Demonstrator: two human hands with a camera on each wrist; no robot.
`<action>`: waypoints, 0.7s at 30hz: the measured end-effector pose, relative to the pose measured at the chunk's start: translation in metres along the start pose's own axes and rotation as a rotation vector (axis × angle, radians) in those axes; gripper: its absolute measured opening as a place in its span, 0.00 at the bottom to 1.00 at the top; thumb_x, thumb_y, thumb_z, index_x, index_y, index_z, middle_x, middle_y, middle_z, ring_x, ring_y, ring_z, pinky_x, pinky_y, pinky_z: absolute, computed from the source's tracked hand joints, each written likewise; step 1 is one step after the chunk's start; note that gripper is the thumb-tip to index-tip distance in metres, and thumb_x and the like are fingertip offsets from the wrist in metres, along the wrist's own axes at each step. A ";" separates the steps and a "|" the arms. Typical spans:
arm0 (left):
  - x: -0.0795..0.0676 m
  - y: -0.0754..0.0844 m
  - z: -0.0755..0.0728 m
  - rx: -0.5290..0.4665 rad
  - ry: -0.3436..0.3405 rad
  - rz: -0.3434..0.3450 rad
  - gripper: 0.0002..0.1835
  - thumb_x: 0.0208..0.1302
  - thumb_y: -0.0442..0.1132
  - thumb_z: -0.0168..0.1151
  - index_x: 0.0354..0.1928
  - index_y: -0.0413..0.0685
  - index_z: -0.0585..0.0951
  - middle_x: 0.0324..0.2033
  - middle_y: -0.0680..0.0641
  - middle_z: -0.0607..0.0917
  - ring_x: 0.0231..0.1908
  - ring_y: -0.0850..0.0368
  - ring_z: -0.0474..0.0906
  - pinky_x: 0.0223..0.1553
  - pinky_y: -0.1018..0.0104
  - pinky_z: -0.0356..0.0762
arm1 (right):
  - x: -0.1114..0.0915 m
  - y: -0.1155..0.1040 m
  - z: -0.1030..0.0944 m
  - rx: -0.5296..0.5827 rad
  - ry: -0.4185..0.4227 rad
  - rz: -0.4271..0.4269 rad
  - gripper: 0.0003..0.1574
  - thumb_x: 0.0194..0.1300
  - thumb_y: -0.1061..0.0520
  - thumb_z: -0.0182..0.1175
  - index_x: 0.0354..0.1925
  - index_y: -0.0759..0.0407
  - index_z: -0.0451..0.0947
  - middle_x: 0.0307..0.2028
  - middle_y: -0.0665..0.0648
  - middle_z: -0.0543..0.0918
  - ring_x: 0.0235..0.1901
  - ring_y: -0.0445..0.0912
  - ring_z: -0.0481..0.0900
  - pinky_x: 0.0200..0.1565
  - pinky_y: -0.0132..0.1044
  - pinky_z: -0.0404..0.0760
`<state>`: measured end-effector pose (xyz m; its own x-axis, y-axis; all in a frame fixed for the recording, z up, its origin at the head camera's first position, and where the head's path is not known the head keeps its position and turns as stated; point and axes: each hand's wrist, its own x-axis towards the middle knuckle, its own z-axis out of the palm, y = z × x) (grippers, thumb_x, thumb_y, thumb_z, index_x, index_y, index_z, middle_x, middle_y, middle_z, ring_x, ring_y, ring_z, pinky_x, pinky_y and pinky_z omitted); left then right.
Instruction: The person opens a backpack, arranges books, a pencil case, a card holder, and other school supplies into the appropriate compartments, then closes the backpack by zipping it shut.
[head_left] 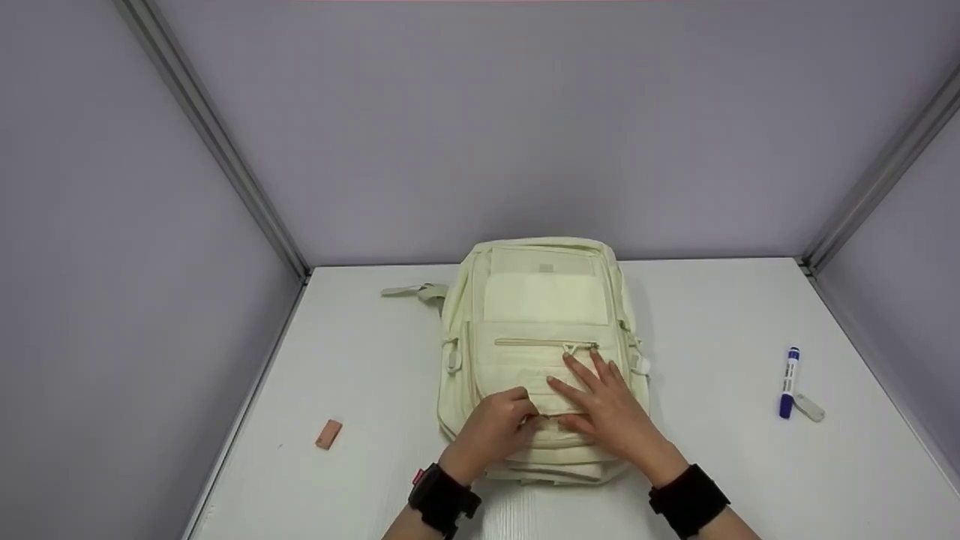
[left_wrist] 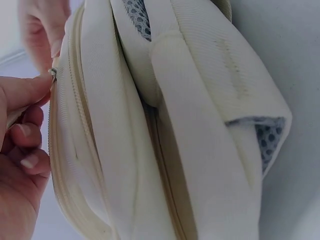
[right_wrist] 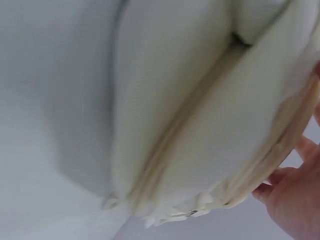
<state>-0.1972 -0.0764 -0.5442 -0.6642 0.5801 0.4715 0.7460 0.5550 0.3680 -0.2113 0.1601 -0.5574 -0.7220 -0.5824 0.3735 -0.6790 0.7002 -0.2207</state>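
A cream backpack [head_left: 546,296] lies on the white table with its front face up. At its near end, my left hand [head_left: 491,427] pinches a zipper pull, and the metal zipper slider [left_wrist: 53,73] shows right at the thumb tip in the left wrist view. My right hand [head_left: 611,409] rests on the front panel with spread fingers, close beside the left. Its fingertips reach up to the short front zipper [head_left: 532,342]. In the right wrist view, the right hand [right_wrist: 300,195] touches the backpack's edge.
An orange-pink block [head_left: 328,434] lies on the table to the left. A blue-and-white marker [head_left: 789,382] and a small grey object [head_left: 809,407] lie at the right. One strap [head_left: 424,292] sticks out at the backpack's far left. Grey panels [head_left: 555,127] enclose the table.
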 end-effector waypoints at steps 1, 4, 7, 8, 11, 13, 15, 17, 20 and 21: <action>-0.001 0.000 -0.001 0.000 0.003 -0.007 0.04 0.60 0.36 0.71 0.29 0.46 0.86 0.25 0.55 0.77 0.25 0.70 0.73 0.28 0.81 0.70 | -0.001 0.001 0.001 -0.005 -0.008 0.007 0.37 0.64 0.39 0.63 0.69 0.44 0.70 0.73 0.60 0.59 0.69 0.71 0.51 0.62 0.69 0.55; -0.002 -0.001 -0.003 -0.014 0.020 -0.030 0.05 0.60 0.36 0.71 0.28 0.45 0.86 0.24 0.55 0.78 0.24 0.69 0.75 0.27 0.81 0.71 | -0.003 0.002 0.002 -0.006 -0.025 0.028 0.35 0.67 0.38 0.59 0.69 0.41 0.69 0.73 0.58 0.59 0.70 0.71 0.50 0.61 0.71 0.53; -0.004 -0.003 -0.006 -0.020 0.021 -0.050 0.05 0.58 0.36 0.72 0.27 0.45 0.87 0.23 0.54 0.78 0.23 0.67 0.75 0.27 0.79 0.72 | -0.003 0.001 0.001 -0.006 -0.031 0.043 0.34 0.67 0.38 0.58 0.69 0.39 0.69 0.74 0.57 0.58 0.70 0.71 0.50 0.62 0.71 0.53; -0.004 -0.003 -0.007 -0.021 0.016 -0.057 0.04 0.58 0.35 0.72 0.27 0.45 0.87 0.23 0.55 0.78 0.23 0.67 0.75 0.27 0.79 0.73 | -0.003 0.001 0.001 -0.004 -0.034 0.047 0.34 0.67 0.37 0.58 0.69 0.39 0.70 0.74 0.57 0.58 0.70 0.71 0.50 0.62 0.71 0.53; -0.006 -0.005 -0.010 -0.027 -0.008 -0.075 0.04 0.58 0.35 0.72 0.27 0.45 0.87 0.22 0.55 0.79 0.23 0.67 0.75 0.28 0.79 0.73 | -0.002 0.001 0.000 0.002 -0.045 0.056 0.34 0.67 0.37 0.57 0.69 0.40 0.70 0.74 0.57 0.58 0.70 0.72 0.49 0.62 0.71 0.52; -0.008 -0.006 -0.012 -0.040 -0.017 -0.088 0.04 0.58 0.35 0.72 0.27 0.45 0.87 0.21 0.55 0.79 0.23 0.68 0.75 0.27 0.79 0.73 | -0.002 0.000 0.000 0.008 -0.053 0.061 0.34 0.67 0.36 0.57 0.69 0.40 0.70 0.74 0.56 0.58 0.70 0.72 0.48 0.61 0.71 0.52; -0.011 -0.009 -0.015 -0.059 -0.015 -0.098 0.04 0.58 0.35 0.72 0.26 0.45 0.87 0.21 0.55 0.79 0.22 0.68 0.75 0.27 0.78 0.73 | -0.003 0.001 0.000 0.009 -0.060 0.067 0.34 0.67 0.37 0.57 0.69 0.40 0.70 0.74 0.56 0.58 0.70 0.73 0.47 0.61 0.72 0.53; -0.014 -0.012 -0.018 -0.079 -0.007 -0.108 0.05 0.57 0.35 0.73 0.26 0.45 0.87 0.20 0.55 0.78 0.22 0.68 0.75 0.28 0.78 0.73 | -0.003 0.001 0.000 0.009 -0.063 0.071 0.34 0.67 0.37 0.58 0.68 0.40 0.70 0.74 0.56 0.58 0.70 0.73 0.47 0.61 0.72 0.53; -0.020 -0.020 -0.026 -0.097 0.006 -0.129 0.05 0.56 0.34 0.73 0.25 0.45 0.87 0.19 0.55 0.77 0.22 0.67 0.74 0.26 0.77 0.73 | -0.004 0.002 0.001 0.014 -0.073 0.082 0.34 0.67 0.37 0.58 0.68 0.39 0.70 0.74 0.56 0.57 0.70 0.73 0.47 0.61 0.72 0.53; -0.022 -0.022 -0.029 -0.104 0.008 -0.140 0.05 0.55 0.33 0.73 0.24 0.45 0.87 0.19 0.55 0.77 0.22 0.67 0.74 0.26 0.76 0.73 | -0.004 0.002 0.000 0.015 -0.076 0.086 0.34 0.66 0.37 0.58 0.69 0.39 0.70 0.74 0.56 0.57 0.70 0.72 0.46 0.61 0.72 0.52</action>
<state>-0.1980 -0.1186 -0.5393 -0.7617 0.4966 0.4161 0.6476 0.5654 0.5109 -0.2103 0.1635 -0.5597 -0.7851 -0.5505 0.2838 -0.6158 0.7428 -0.2628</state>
